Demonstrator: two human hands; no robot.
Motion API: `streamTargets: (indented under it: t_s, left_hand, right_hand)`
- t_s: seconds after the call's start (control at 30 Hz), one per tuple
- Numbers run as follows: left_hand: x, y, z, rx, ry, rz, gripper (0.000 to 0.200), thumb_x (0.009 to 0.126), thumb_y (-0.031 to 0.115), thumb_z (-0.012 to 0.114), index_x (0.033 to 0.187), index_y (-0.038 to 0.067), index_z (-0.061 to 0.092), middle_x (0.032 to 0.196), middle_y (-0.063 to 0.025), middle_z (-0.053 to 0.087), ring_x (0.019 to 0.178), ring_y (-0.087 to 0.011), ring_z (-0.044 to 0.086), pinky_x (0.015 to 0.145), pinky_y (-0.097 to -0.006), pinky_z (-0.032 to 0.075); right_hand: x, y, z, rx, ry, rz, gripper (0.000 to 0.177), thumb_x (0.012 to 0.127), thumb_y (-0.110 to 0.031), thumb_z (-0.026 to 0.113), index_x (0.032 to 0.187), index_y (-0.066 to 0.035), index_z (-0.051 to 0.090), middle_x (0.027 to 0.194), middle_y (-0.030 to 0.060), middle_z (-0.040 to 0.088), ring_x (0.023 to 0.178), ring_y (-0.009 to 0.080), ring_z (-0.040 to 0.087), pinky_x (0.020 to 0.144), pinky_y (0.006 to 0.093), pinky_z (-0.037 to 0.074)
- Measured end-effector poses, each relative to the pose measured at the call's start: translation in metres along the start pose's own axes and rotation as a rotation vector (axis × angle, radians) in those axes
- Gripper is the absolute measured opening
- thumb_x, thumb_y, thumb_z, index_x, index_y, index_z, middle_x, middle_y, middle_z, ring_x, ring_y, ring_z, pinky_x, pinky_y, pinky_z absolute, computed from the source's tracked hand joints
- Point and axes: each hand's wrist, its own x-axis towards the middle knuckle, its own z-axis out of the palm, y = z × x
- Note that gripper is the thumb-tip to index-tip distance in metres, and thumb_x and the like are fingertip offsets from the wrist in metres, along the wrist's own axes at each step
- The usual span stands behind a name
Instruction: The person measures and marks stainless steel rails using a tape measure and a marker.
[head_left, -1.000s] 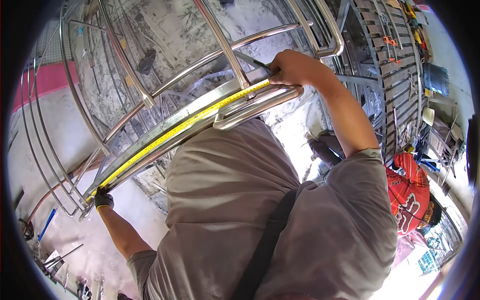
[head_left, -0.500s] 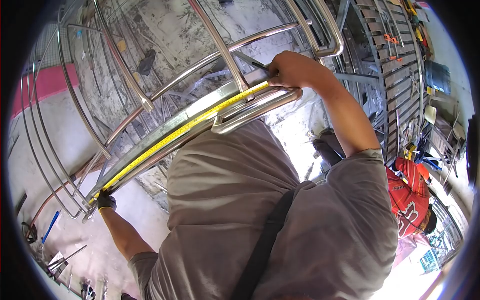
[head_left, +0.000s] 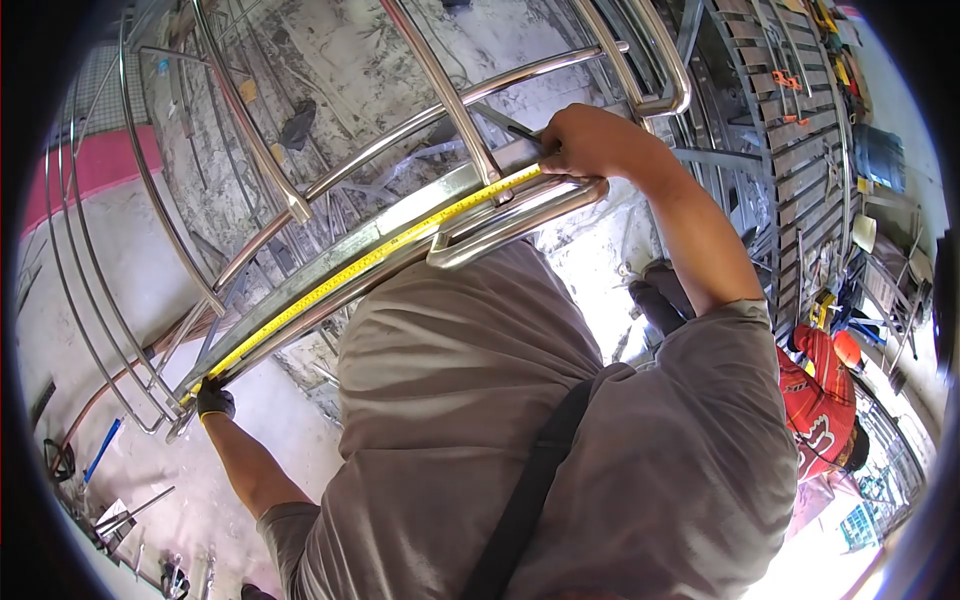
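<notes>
The right hand [head_left: 590, 140] was closed, pressing the upper end of a yellow tape measure [head_left: 400, 240] against a long flat steel bar [head_left: 340, 258]. A thin dark pen [head_left: 522, 131] stuck out from its fingers, its tip at the bar. The left hand [head_left: 212, 402], in a dark glove, was closed on the lower end of the tape, at the far low end of the same bar. The tape lay stretched flat along the bar between the two hands, rising from lower left to upper right.

A bent steel tube [head_left: 510, 215] ran just under the right hand. The bar was part of a frame of shiny round tubes [head_left: 450, 105] that crossed above it. Below the frame lay a stained concrete floor [head_left: 110, 270]. Off to the right, past a stack of steel slats [head_left: 790, 120], another person in a red shirt [head_left: 815, 400] crouched.
</notes>
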Motion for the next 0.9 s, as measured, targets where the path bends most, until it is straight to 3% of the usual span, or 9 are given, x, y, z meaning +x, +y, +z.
streamTargets:
  t_s: [0.1, 0.4, 0.6, 0.7, 0.8, 0.9]
  left_hand:
    - [0.003, -0.001, 0.000, -0.012, -0.042, 0.069, 0.028, 0.110, 0.049, 0.068, 0.100, 0.024, 0.076, 0.083, 0.0076, 0.077, 0.041, -0.0098, 0.040, 0.040, -0.0244, 0.034]
    - [-0.005, -0.001, 0.001, 0.040, -0.022, 0.028, 0.031, 0.109, 0.051, 0.066, 0.096, 0.024, 0.076, 0.077, 0.0071, 0.073, 0.041, -0.0092, 0.038, 0.040, -0.0249, 0.033]
    - [-0.014, -0.004, 0.003, 0.042, -0.016, 0.047, 0.033, 0.109, 0.052, 0.067, 0.096, 0.024, 0.077, 0.076, 0.0080, 0.073, 0.041, -0.0089, 0.037, 0.041, -0.0244, 0.034]
    - [-0.006, -0.003, 0.003, 0.021, -0.021, 0.070, 0.033, 0.109, 0.052, 0.066, 0.097, 0.024, 0.078, 0.077, 0.0073, 0.074, 0.040, -0.0087, 0.037, 0.041, -0.0242, 0.034]
    - [-0.007, -0.002, 0.003, 0.020, -0.017, 0.039, 0.032, 0.109, 0.052, 0.066, 0.097, 0.024, 0.078, 0.076, 0.0064, 0.074, 0.040, -0.0089, 0.037, 0.041, -0.0243, 0.034]
    - [-0.008, -0.001, 0.005, 0.020, -0.018, 0.035, 0.031, 0.109, 0.052, 0.067, 0.096, 0.025, 0.078, 0.074, 0.0060, 0.073, 0.040, -0.0087, 0.037, 0.041, -0.0245, 0.033]
  right_hand:
    - [-0.005, -0.008, -0.004, 0.081, -0.054, 0.079, 0.024, 0.098, -0.020, 0.080, 0.107, 0.001, 0.084, 0.073, 0.0150, 0.074, 0.061, 0.0263, 0.073, 0.061, 0.0417, 0.058]
    - [0.005, 0.005, 0.005, -0.044, 0.023, -0.054, 0.024, 0.098, -0.021, 0.080, 0.108, 0.000, 0.084, 0.072, 0.0147, 0.074, 0.060, 0.0270, 0.073, 0.062, 0.0419, 0.059]
    - [-0.003, -0.005, -0.001, 0.023, 0.001, 0.019, 0.024, 0.098, -0.021, 0.080, 0.106, 0.000, 0.085, 0.073, 0.0154, 0.075, 0.059, 0.0272, 0.073, 0.062, 0.0415, 0.058]
    - [0.000, -0.001, 0.001, -0.056, 0.035, -0.045, 0.023, 0.098, -0.022, 0.080, 0.106, 0.000, 0.085, 0.073, 0.0155, 0.075, 0.062, 0.0278, 0.074, 0.064, 0.0426, 0.058]
    - [-0.007, -0.014, -0.006, 0.005, -0.019, 0.073, 0.024, 0.098, -0.024, 0.081, 0.106, -0.002, 0.085, 0.074, 0.0163, 0.075, 0.067, 0.0299, 0.075, 0.071, 0.0443, 0.058]
    - [-0.001, 0.001, 0.003, -0.098, 0.088, -0.063, 0.025, 0.097, -0.025, 0.081, 0.106, -0.002, 0.086, 0.075, 0.0171, 0.075, 0.071, 0.0321, 0.076, 0.076, 0.0457, 0.057]
